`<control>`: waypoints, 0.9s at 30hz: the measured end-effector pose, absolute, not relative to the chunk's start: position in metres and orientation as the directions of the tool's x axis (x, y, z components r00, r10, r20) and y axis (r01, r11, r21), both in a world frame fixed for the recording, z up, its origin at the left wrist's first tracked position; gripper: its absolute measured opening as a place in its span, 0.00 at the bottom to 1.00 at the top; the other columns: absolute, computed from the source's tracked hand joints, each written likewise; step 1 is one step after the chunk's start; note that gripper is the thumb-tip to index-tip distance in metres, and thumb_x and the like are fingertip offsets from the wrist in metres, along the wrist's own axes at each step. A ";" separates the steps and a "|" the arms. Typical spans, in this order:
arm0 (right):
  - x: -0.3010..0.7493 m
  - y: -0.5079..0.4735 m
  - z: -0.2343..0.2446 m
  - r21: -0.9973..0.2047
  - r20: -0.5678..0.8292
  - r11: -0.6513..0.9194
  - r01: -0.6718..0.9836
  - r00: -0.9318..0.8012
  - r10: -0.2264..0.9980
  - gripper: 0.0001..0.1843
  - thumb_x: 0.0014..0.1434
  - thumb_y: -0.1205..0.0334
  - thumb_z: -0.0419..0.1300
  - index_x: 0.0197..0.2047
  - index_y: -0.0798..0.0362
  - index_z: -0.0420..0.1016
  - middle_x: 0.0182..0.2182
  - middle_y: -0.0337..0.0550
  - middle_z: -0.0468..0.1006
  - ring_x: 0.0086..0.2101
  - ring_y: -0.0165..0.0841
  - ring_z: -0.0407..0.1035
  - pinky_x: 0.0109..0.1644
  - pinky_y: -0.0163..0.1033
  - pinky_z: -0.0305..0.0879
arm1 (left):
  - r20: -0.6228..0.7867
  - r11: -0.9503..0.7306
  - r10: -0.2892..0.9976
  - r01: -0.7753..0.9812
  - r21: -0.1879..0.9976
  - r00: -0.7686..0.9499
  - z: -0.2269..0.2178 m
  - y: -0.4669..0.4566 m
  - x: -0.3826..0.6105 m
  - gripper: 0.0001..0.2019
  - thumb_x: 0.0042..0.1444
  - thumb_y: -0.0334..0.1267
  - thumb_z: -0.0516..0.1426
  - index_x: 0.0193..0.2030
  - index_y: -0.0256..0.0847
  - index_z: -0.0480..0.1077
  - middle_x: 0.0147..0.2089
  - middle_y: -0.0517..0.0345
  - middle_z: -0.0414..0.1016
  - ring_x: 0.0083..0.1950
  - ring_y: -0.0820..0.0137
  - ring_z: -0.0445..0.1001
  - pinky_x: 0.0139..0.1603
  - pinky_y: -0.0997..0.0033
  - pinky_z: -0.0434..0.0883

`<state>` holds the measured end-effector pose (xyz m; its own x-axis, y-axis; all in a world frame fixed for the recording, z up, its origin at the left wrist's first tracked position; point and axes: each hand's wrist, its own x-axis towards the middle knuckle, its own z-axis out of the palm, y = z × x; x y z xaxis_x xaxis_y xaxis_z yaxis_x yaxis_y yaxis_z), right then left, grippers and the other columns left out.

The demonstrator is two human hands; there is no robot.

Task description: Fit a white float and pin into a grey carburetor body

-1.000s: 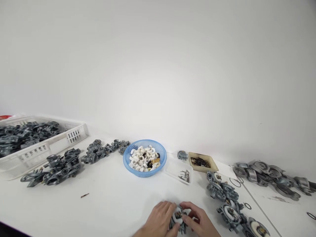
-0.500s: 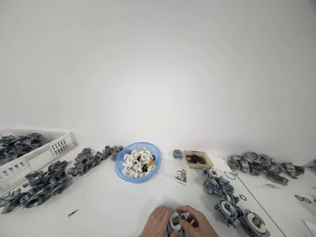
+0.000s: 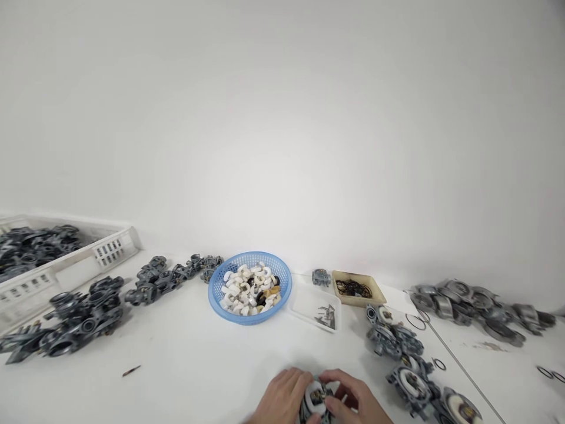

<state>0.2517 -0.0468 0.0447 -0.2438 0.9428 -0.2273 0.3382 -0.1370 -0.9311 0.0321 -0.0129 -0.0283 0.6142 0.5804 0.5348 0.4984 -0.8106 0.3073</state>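
Note:
A grey metal carburetor body [image 3: 327,414] sits between my hands at the bottom of the head view, with a white ring-shaped float [image 3: 310,405] on its upper face. My left hand [image 3: 282,400] wraps round its left side, the thumb low on the near edge. From the right, my right hand [image 3: 355,400] grips it, thumb and fingers bent by the float. Any small part under the right fingertips is too hidden to make out. The body's lower end is cut off by the frame.
A blue basket [image 3: 215,303] holds white floats. Beside it are a clear tray [image 3: 304,312] with small pins and a cream tray [image 3: 368,301] with black rings. Carburetor bodies [image 3: 83,321] lie left, near a white crate [image 3: 79,274]; others with floats [image 3: 410,383] lie right, before grey bowls [image 3: 459,294].
The view has shifted slightly, so the table things on the right sit a little further right and lower. Both hands stay on the carburetor body, with only slight finger movement.

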 end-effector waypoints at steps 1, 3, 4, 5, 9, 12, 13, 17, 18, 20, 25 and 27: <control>0.253 -0.041 0.042 -0.931 -0.238 -0.143 0.337 -0.260 0.936 0.34 0.52 0.29 0.63 0.50 0.47 0.82 0.34 0.46 0.77 0.33 0.38 0.68 0.39 0.39 0.66 | 0.528 -0.807 0.586 0.502 0.311 0.615 -0.029 -0.009 0.032 0.19 0.66 0.56 0.52 0.51 0.42 0.63 0.39 0.53 0.78 0.37 0.61 0.78 0.39 0.64 0.75; 0.255 -0.026 0.034 -0.927 -0.248 -0.136 0.348 -0.301 0.921 0.35 0.50 0.29 0.65 0.49 0.48 0.81 0.28 0.41 0.72 0.29 0.35 0.64 0.35 0.38 0.63 | 0.514 -0.797 0.600 0.514 0.316 0.613 -0.031 0.000 0.031 0.19 0.66 0.57 0.52 0.48 0.43 0.63 0.36 0.55 0.78 0.34 0.63 0.77 0.36 0.66 0.73; 0.255 -0.018 0.030 -0.925 -0.238 -0.111 0.362 -0.326 0.915 0.36 0.49 0.29 0.65 0.49 0.48 0.81 0.26 0.40 0.70 0.28 0.34 0.63 0.34 0.38 0.61 | 0.507 -0.792 0.606 0.520 0.319 0.613 -0.031 0.004 0.029 0.19 0.65 0.58 0.53 0.47 0.43 0.63 0.36 0.56 0.78 0.33 0.64 0.77 0.35 0.67 0.73; 0.255 -0.011 0.028 -0.924 -0.225 -0.085 0.372 -0.352 0.909 0.35 0.49 0.29 0.65 0.49 0.49 0.81 0.25 0.39 0.68 0.28 0.34 0.62 0.34 0.38 0.60 | 0.498 -0.787 0.613 0.525 0.324 0.613 -0.031 0.009 0.028 0.20 0.64 0.58 0.54 0.47 0.43 0.63 0.36 0.56 0.78 0.33 0.63 0.77 0.36 0.67 0.73; 0.253 0.008 0.030 -0.936 -0.154 0.007 0.352 -0.427 0.891 0.31 0.51 0.32 0.66 0.46 0.50 0.80 0.25 0.37 0.66 0.29 0.34 0.62 0.35 0.38 0.59 | 0.464 -0.750 0.660 0.542 0.378 0.591 -0.026 0.015 0.022 0.21 0.59 0.54 0.60 0.51 0.43 0.63 0.41 0.55 0.78 0.40 0.62 0.78 0.41 0.66 0.75; 0.255 0.009 0.031 -0.955 -0.117 0.024 0.294 -0.455 0.883 0.28 0.53 0.37 0.68 0.48 0.50 0.79 0.28 0.38 0.69 0.31 0.34 0.63 0.37 0.38 0.61 | 0.430 -0.731 0.682 0.527 0.434 0.591 -0.015 0.009 0.021 0.21 0.56 0.48 0.62 0.52 0.44 0.63 0.42 0.57 0.78 0.41 0.63 0.78 0.42 0.67 0.75; 0.256 0.008 0.030 -0.959 -0.113 0.021 0.282 -0.451 0.885 0.28 0.54 0.39 0.68 0.49 0.50 0.78 0.28 0.38 0.70 0.31 0.34 0.64 0.37 0.38 0.61 | 0.415 -0.727 0.684 0.516 0.453 0.599 -0.010 0.007 0.020 0.21 0.56 0.46 0.62 0.53 0.44 0.63 0.42 0.57 0.78 0.41 0.63 0.78 0.43 0.67 0.75; 0.259 -0.001 0.028 -0.955 -0.081 0.048 0.293 -0.411 0.908 0.24 0.58 0.42 0.66 0.50 0.50 0.78 0.28 0.38 0.71 0.32 0.35 0.66 0.39 0.40 0.63 | 0.357 -0.703 0.695 0.484 0.521 0.624 0.008 0.003 0.017 0.19 0.61 0.42 0.59 0.57 0.45 0.61 0.46 0.57 0.77 0.44 0.64 0.77 0.45 0.67 0.74; 0.259 -0.003 0.029 -0.951 -0.072 0.059 0.305 -0.402 0.913 0.23 0.59 0.43 0.66 0.50 0.50 0.78 0.30 0.39 0.73 0.33 0.36 0.67 0.40 0.40 0.64 | 0.343 -0.696 0.696 0.476 0.537 0.631 0.011 0.002 0.016 0.18 0.62 0.42 0.58 0.57 0.45 0.61 0.46 0.57 0.76 0.44 0.64 0.77 0.45 0.67 0.74; 0.259 -0.007 0.033 -0.940 -0.062 0.074 0.334 -0.378 0.924 0.21 0.60 0.45 0.66 0.50 0.49 0.78 0.30 0.39 0.74 0.34 0.37 0.68 0.43 0.42 0.66 | 0.318 -0.684 0.697 0.462 0.565 0.643 0.014 0.003 0.015 0.17 0.64 0.42 0.56 0.57 0.44 0.61 0.46 0.57 0.76 0.43 0.64 0.76 0.45 0.66 0.73; 0.259 -0.010 0.038 -0.939 -0.039 0.087 0.331 -0.357 0.933 0.17 0.60 0.50 0.66 0.49 0.48 0.77 0.32 0.39 0.75 0.35 0.35 0.69 0.44 0.42 0.67 | 0.278 -0.651 0.705 0.441 0.618 0.652 0.014 0.004 0.015 0.17 0.66 0.43 0.54 0.59 0.44 0.60 0.46 0.56 0.75 0.43 0.64 0.75 0.46 0.64 0.72; 0.260 -0.009 0.037 -0.939 -0.033 0.105 0.327 -0.390 0.920 0.17 0.59 0.52 0.67 0.50 0.48 0.76 0.34 0.39 0.74 0.34 0.34 0.68 0.44 0.41 0.67 | 0.267 -0.643 0.705 0.433 0.632 0.657 0.016 0.004 0.014 0.17 0.66 0.43 0.55 0.59 0.45 0.60 0.46 0.56 0.75 0.44 0.63 0.75 0.47 0.63 0.72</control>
